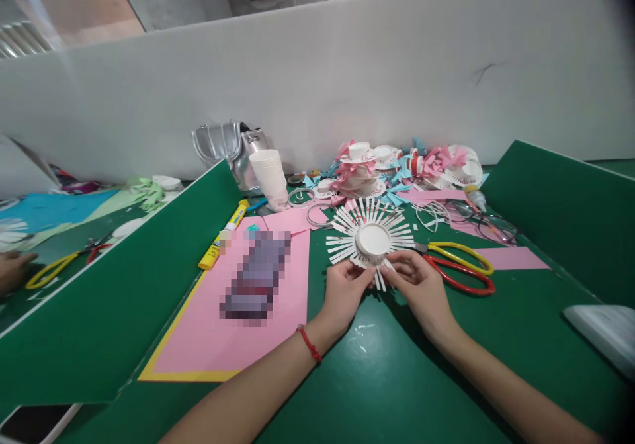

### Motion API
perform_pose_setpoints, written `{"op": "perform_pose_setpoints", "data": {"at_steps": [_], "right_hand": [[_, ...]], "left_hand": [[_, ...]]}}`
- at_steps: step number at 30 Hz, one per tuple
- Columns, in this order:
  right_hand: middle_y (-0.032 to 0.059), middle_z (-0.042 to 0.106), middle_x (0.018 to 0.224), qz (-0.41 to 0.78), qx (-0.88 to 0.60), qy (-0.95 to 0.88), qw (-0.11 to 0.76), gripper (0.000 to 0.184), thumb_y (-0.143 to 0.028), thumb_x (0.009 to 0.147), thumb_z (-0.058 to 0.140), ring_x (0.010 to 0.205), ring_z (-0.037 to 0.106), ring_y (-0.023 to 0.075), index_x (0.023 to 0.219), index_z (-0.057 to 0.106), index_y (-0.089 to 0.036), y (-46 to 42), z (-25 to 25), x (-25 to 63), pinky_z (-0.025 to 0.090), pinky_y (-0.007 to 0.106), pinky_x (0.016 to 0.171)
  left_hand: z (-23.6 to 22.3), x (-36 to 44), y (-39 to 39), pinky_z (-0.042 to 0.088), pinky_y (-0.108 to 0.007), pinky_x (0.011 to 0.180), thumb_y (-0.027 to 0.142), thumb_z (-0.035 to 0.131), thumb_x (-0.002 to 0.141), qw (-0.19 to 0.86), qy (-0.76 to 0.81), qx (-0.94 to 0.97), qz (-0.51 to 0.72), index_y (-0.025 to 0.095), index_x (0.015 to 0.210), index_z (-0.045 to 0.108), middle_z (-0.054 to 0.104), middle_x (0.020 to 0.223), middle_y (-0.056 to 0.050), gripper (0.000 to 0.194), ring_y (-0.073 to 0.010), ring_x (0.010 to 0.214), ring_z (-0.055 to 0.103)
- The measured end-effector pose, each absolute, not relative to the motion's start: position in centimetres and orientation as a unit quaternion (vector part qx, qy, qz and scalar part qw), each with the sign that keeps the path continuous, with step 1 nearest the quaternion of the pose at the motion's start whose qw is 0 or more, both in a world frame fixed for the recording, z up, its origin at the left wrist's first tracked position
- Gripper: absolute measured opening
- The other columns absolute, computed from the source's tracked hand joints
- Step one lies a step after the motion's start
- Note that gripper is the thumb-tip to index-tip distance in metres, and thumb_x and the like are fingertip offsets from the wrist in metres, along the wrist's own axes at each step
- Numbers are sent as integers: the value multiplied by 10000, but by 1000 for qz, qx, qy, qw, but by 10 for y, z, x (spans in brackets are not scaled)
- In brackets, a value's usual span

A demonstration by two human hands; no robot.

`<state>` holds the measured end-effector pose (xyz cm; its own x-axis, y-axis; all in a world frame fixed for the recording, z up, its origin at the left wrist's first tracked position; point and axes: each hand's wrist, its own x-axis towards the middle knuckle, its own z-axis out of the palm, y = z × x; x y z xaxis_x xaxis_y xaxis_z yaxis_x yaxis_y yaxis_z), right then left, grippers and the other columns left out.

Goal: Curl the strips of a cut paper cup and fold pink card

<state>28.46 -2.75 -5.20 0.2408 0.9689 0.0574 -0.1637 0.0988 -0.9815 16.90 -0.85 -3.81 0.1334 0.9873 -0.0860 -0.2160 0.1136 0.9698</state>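
A white paper cup (374, 239), its sides cut into many strips spread out like sun rays, is held above the green table. My left hand (346, 292) pinches its near edge, thumb toward the strips. Close beside it, my right hand (415, 286) has its fingers closed on the near strips too, a few of which hang down between the hands. Scissors with one yellow and one red handle (459, 277) lie just right of my right hand. Left of my hands are pink paper sheets (198, 338) with a blurred-out dark object (258, 278) on top.
A yellow glue stick (211, 252) leans by the left green divider (124, 285). Behind stand stacked paper cups (268, 174), a silver bag (223, 146) and a heap of pink, blue and white paper crafts (362, 173). Glasses (499, 229) lie near the right divider (565, 206). Another person's hand (14, 272) is far left.
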Motion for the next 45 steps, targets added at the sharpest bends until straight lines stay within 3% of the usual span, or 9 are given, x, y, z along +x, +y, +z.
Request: {"op": "perform_pose_setpoints", "data": {"at_steps": [17,26,45], "right_hand": [[17,593,814,415,-495,-455,613,262,-281,634,668,765,587,160,829,509,-207,-26,-55,283,474,267,653],[3,605,714,439,-485,-473,590,367,-293,623,670,642,602,178,915,458,-227,-28,-52,283,491,318,610],[25,603,816,402,-494,-505,582,309,-306,661,626,751,599,188,918,472,-230,-30,-47,283,488,323,670]], "left_hand": [[-38,166,-7,381,-221,534,191,628,625,626,418,450,481,113,582,585,555,536,13,99,-91,517,477],[-35,166,-8,368,-220,514,172,629,585,637,422,430,481,124,566,571,535,516,21,77,-90,504,457],[-34,164,-6,364,-228,505,199,647,563,643,418,439,468,133,594,561,533,536,22,113,-88,496,443]]}}
